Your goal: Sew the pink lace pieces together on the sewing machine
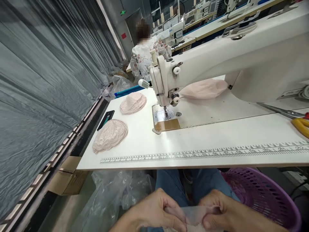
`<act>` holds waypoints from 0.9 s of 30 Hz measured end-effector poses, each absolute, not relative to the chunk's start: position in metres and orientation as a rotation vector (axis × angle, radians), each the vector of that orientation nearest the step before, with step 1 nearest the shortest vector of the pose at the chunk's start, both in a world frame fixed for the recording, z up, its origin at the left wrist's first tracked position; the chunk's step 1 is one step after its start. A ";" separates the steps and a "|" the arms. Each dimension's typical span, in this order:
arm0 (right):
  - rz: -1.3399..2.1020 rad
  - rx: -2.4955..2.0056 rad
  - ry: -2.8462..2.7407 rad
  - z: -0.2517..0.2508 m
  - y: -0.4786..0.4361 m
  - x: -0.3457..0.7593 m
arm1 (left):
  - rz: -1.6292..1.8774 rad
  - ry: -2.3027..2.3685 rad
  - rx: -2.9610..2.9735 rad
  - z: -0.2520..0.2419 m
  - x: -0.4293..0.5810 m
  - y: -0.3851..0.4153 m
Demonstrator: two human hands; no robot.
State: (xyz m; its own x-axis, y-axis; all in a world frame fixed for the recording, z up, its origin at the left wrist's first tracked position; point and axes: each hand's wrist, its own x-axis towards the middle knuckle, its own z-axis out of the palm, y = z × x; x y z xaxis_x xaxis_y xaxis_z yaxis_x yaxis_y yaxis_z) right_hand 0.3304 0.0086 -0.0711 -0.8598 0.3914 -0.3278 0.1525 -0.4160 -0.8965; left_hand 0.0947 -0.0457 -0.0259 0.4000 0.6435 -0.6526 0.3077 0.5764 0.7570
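We seem to be aligning sheer fabric point(194, 215) over our lap point(169, 183), pinched in the fingers of our left hand point(160, 211) and right hand point(220, 211); next, we judge, calls for keeping its edges even

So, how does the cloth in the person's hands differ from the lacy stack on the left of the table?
The held cloth is pinched between the left hand and right hand; the lacy stack lies on the white table, untouched.
The held cloth looks sheer and whitish at its top, while the lacy stack is pale pink and patterned.
The held cloth is partly hidden; the lacy stack shows its layered edges.
Both are pale fabric.
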 end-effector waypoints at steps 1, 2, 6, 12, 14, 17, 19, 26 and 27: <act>2.398 -0.753 -1.627 -0.072 0.010 0.332 | 0.270 1.174 0.986 -0.027 0.093 -0.047; 2.394 -0.744 -1.646 -0.073 0.011 0.334 | 0.276 1.159 0.982 -0.027 0.092 -0.048; 2.398 -0.764 -1.723 -0.068 0.014 0.342 | 0.280 1.121 0.973 -0.031 0.092 -0.050; 2.291 -0.868 -1.937 -0.057 0.008 0.325 | 0.289 1.116 1.039 -0.024 0.102 -0.044; 2.244 -0.907 -1.985 -0.056 0.008 0.323 | 0.295 1.121 1.045 -0.024 0.100 -0.045; 2.233 -0.952 -2.020 -0.056 0.009 0.327 | 0.274 1.138 1.071 -0.029 0.094 -0.049; 2.245 -0.972 -2.048 -0.057 0.009 0.330 | 0.269 1.165 1.106 -0.032 0.093 -0.050; 2.199 -1.035 -2.071 -0.060 0.006 0.335 | 0.259 1.298 1.139 -0.037 0.086 -0.060; 2.188 -1.034 -2.070 -0.061 0.006 0.338 | 0.247 1.353 1.126 -0.039 0.083 -0.064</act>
